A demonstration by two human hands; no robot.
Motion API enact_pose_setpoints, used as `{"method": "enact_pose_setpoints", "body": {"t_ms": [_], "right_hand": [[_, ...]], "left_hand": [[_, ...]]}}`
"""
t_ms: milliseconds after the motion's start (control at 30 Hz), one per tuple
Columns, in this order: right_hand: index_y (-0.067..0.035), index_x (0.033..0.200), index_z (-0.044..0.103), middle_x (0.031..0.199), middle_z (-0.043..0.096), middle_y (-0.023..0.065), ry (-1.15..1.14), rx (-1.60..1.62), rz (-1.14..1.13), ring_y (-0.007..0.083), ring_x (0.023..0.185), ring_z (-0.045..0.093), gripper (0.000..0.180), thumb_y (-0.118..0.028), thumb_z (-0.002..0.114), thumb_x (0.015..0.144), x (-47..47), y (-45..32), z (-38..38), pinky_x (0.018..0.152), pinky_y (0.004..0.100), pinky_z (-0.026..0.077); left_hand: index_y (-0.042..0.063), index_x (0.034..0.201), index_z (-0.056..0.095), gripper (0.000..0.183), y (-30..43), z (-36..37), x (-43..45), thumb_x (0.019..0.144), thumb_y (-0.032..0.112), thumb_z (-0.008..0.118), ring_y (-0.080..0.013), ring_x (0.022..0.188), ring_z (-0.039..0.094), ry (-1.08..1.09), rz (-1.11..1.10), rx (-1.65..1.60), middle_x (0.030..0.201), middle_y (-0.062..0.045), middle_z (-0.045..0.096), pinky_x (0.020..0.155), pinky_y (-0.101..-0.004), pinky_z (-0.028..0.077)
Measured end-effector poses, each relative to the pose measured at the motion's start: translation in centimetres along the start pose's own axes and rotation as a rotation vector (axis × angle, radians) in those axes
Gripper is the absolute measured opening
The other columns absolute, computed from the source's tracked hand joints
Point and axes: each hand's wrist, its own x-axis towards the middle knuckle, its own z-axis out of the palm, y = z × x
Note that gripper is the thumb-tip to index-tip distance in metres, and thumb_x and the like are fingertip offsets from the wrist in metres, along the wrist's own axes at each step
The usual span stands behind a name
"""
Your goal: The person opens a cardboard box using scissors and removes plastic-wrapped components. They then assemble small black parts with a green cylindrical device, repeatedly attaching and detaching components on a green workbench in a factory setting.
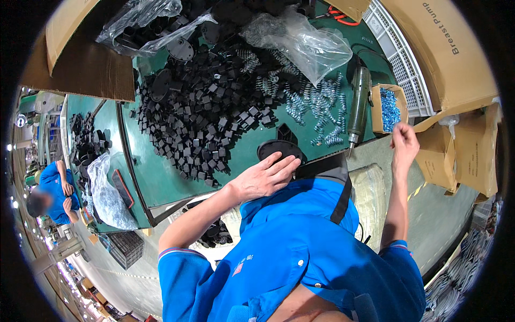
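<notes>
My left hand (265,177) lies with its fingers on the near edge of a round black plastic part (279,148) at the table's front edge. Behind that part stands a black plastic block (287,133). My right hand (404,139) is raised at the near corner of a small cardboard box (377,108) of blue-tinted screws (389,110). Its thumb and fingertips are drawn together; whether a screw is between them cannot be seen. A dark green electric screwdriver (359,104) lies left of the box, its bit over the table edge. Coil springs (318,104) lie left of it.
Small black plastic parts (201,116) are heaped on the green table (161,193). Clear plastic bags (299,40) and red-handled pliers (346,18) lie at the back. A white plastic crate (402,60) and cardboard boxes (454,52) stand at right. A co-worker (56,193) sits at far left.
</notes>
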Motion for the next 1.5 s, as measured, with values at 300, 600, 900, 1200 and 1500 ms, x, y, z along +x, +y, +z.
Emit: {"method": "enact_pose_setpoints", "body": {"t_ms": [300,600,900,1200,1500], "right_hand": [[-0.006,0.098,0.060,0.080,0.065,0.0075,-0.017,0.797,0.775,0.0157,0.065,0.064,0.009,-0.004,0.058,0.090,-11.4,2.8,1.9,0.053,0.0257,0.051],[-0.008,0.098,0.057,0.089,0.068,0.0081,-0.060,0.966,0.884,0.0178,0.079,0.068,0.010,-0.004,0.058,0.089,-12.4,1.7,4.8,0.059,0.0252,0.050],[-0.008,0.100,0.055,0.093,0.068,0.0118,-0.084,0.916,0.811,0.0214,0.082,0.069,0.010,-0.003,0.056,0.091,-12.5,1.6,4.8,0.065,0.0290,0.055],[-0.006,0.107,0.054,0.098,0.068,0.0138,-0.120,0.849,0.787,0.0228,0.086,0.070,0.014,-0.004,0.057,0.093,-12.4,0.1,6.0,0.067,0.0294,0.057],[-0.003,0.114,0.050,0.103,0.067,0.0160,-0.213,0.772,0.743,0.0227,0.088,0.070,0.022,-0.008,0.059,0.094,-12.6,-1.0,6.3,0.069,0.0269,0.057]], "left_hand": [[0.007,0.114,0.064,0.040,-5.1,-2.0,1.1,0.075,0.001,0.064,-0.0310,0.094,0.060,0.335,-0.601,-0.326,0.104,-0.012,0.062,0.078,-0.0415,0.051],[0.006,0.099,0.061,0.026,-8.2,0.5,3.2,0.075,0.009,0.070,-0.0287,0.091,0.061,0.084,-0.694,-0.163,0.096,-0.009,0.054,0.068,-0.0374,0.054],[0.007,0.102,0.061,0.023,-7.4,-2.9,3.7,0.080,0.004,0.056,-0.0336,0.080,0.060,0.348,-0.906,-0.690,0.093,-0.015,0.056,0.069,-0.0410,0.050],[0.006,0.076,0.065,0.017,-4.9,-0.4,12.0,0.071,0.020,0.073,-0.0314,0.078,0.067,-0.029,-0.500,-0.347,0.080,-0.012,0.065,0.066,-0.0428,0.053],[0.004,0.082,0.060,0.017,-4.7,0.4,12.2,0.072,0.011,0.072,-0.0350,0.079,0.065,-0.114,-0.597,-0.414,0.083,-0.014,0.063,0.068,-0.0446,0.052]]}}
